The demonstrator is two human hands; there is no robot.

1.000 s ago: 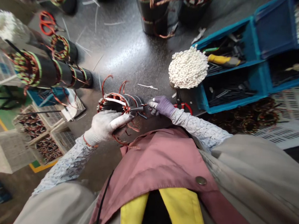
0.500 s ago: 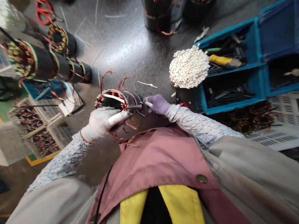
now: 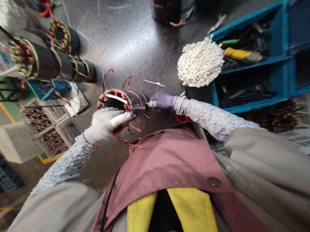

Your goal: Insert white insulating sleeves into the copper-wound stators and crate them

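Observation:
A motor stator (image 3: 139, 98) with a dark body and copper windings lies on its side on the dark table. A white strip (image 3: 116, 98) crosses its open end, and copper wire ends stick out above and below. My left hand (image 3: 106, 122), in a white glove, is closed round the near side of the stator, thumb along its edge. Beside that thumb a black sleeve (image 3: 138, 109) points right, to my right hand (image 3: 163, 101). In a purple glove with pale fingertips, my right hand pinches the sleeve's far end. The fingertips partly hide that end.
On the left stand more stators (image 3: 45, 61) and red-handled scissors (image 3: 43, 3). A bundle of white sticks (image 3: 200, 63) stands right, beside blue bins (image 3: 251, 109) holding black sleeves and a yellow-handled tool (image 3: 242, 55). A white tie (image 3: 154, 83) lies behind the stator. Red handles (image 3: 182, 119) show under my right forearm.
The view has shifted slightly, and the bins at right look nearer. Both hands keep their hold, with the right hand moved very little along the sleeve's end.

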